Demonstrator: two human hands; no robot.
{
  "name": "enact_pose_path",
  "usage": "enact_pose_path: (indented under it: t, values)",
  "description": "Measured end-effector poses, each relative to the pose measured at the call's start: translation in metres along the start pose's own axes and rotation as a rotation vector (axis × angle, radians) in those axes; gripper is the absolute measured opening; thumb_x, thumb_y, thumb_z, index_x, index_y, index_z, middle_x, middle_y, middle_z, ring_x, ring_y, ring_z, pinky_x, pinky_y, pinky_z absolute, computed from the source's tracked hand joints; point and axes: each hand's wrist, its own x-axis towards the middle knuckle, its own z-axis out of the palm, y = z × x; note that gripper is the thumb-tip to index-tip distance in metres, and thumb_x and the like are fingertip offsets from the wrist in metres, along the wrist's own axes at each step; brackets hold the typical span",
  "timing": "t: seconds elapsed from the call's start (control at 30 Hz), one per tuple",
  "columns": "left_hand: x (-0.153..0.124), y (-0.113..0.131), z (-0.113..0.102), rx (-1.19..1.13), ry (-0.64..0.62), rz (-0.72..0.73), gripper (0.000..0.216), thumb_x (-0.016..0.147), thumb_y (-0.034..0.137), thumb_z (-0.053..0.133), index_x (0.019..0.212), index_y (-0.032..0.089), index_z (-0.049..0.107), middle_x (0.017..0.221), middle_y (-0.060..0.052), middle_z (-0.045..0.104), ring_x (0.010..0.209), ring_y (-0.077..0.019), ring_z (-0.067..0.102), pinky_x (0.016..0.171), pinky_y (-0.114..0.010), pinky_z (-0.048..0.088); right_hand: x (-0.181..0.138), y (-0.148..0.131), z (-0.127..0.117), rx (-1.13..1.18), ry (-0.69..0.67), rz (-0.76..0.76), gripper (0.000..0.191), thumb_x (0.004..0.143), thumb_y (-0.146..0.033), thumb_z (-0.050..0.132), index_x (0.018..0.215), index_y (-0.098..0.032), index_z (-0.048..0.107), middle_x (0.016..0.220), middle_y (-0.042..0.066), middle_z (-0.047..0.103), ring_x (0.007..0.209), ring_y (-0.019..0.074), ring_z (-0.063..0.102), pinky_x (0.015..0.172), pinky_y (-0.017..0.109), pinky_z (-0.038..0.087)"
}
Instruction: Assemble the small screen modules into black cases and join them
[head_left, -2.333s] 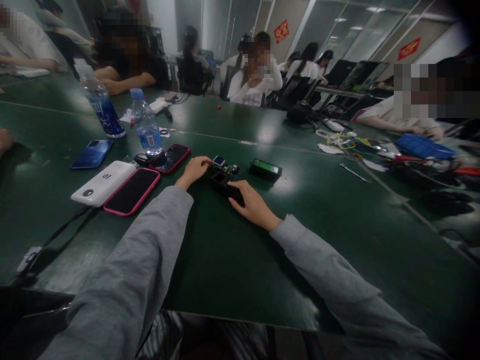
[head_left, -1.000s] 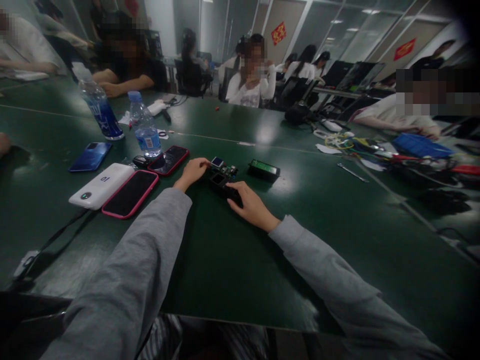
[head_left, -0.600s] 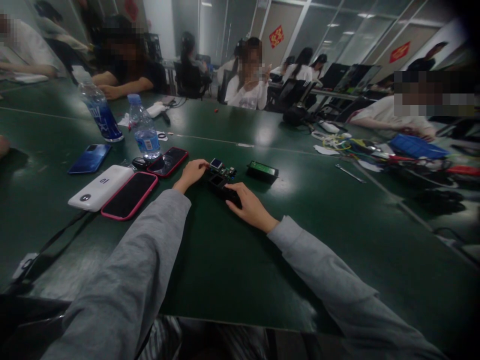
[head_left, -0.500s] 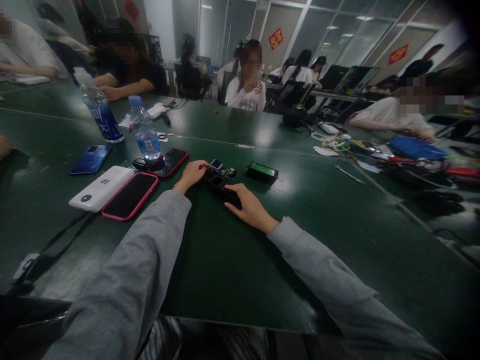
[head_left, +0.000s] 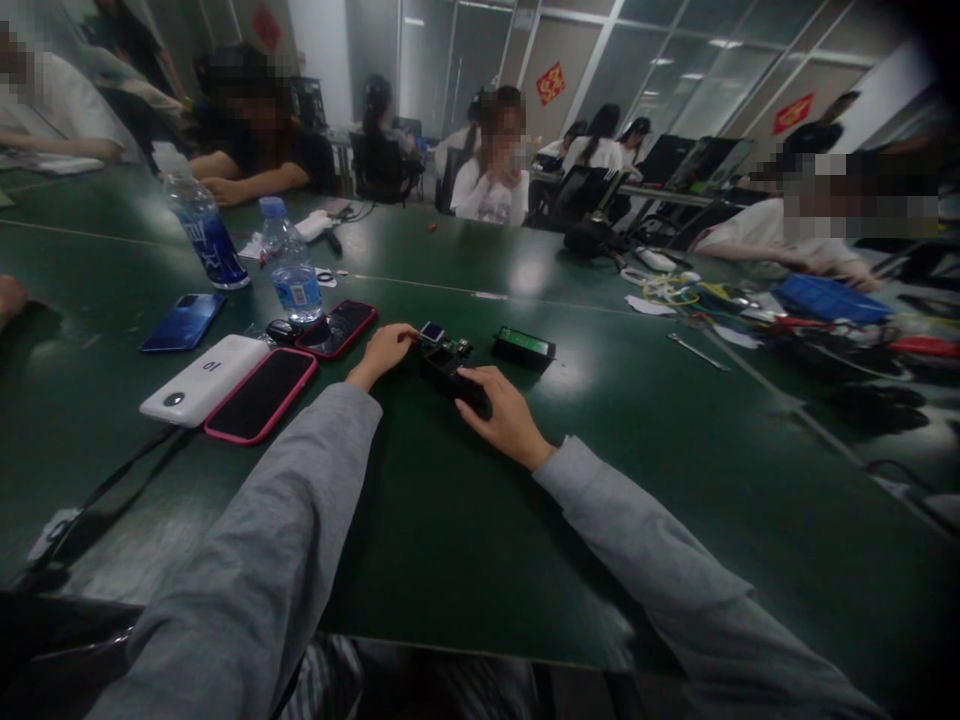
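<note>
Currently the black case (head_left: 441, 370) sits on or just above the green worktop (head_left: 450, 560), in front of the person; which of the two, I cannot tell. The right hand (head_left: 504, 408) has its grip closed around the near right end of the case, thumb on the near side and fingers over the top. Just beyond the case lie a small screen (head_left: 432, 332) and a bit of circuit board (head_left: 460, 348), perhaps joined, though the join is too small to make out.

The left hand (head_left: 384, 350) is left of the case, thumb and forefinger brought together at the edge of the small screen; whether that grip pinches it or merely touches is unclear. To the right of the case, well clear of both hands, stands a black box with a green top (head_left: 525, 342).

The step in hand looks like fine two-handed work, one hand steadying the case while the other minds the screen. Any next move calls for a firm right hand and only light fingertip pressure near the exposed electronics.
</note>
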Motion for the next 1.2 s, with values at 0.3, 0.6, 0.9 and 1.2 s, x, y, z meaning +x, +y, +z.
enact_pose_path:
  t: [0.3,0.6,0.9,1.2]
  values:
    - [-0.0014,0.0026,-0.0003,0.019,0.009,-0.005,0.027,0.088,0.018,0.049,0.098,0.023,0.074,0.104,-0.003,0.074,0.098,-0.0189,0.066,0.092,-0.032,0.050,0.0017,-0.0025,-0.0025,-0.051,-0.168,0.020,0.046,0.092,-0.035,0.057,0.135,-0.025,0.044,0.122,0.012,0.056,0.109,0.0281,0.058,0.087,0.048,0.053]
    - [-0.0012,0.0045,-0.0014,0.026,0.001,-0.001,0.027,0.088,0.019,0.049,0.099,0.021,0.074,0.106,-0.005,0.074,0.100,-0.0196,0.066,0.093,-0.032,0.050,0.0027,-0.0038,-0.0029,-0.044,-0.183,0.021,0.046,0.092,-0.034,0.058,0.134,-0.023,0.044,0.122,0.012,0.057,0.108,0.0276,0.058,0.088,0.048,0.052]
    - [-0.0018,0.0033,-0.0013,0.011,0.005,0.008,0.027,0.088,0.019,0.049,0.098,0.022,0.074,0.104,-0.004,0.074,0.098,-0.0192,0.066,0.091,-0.033,0.051,0.0013,-0.0008,-0.0009,-0.039,-0.173,0.016,0.046,0.092,-0.035,0.058,0.134,-0.024,0.044,0.121,0.012,0.057,0.107,0.0281,0.059,0.086,0.048,0.053]
    - [-0.0009,0.0013,-0.0002,0.000,0.011,-0.006,0.027,0.088,0.018,0.049,0.098,0.023,0.073,0.103,-0.003,0.074,0.098,-0.0189,0.067,0.092,-0.033,0.050,0.0015,-0.0008,-0.0013,-0.030,-0.173,0.019,0.046,0.092,-0.035,0.058,0.135,-0.025,0.044,0.122,0.011,0.057,0.107,0.0280,0.059,0.085,0.048,0.053]
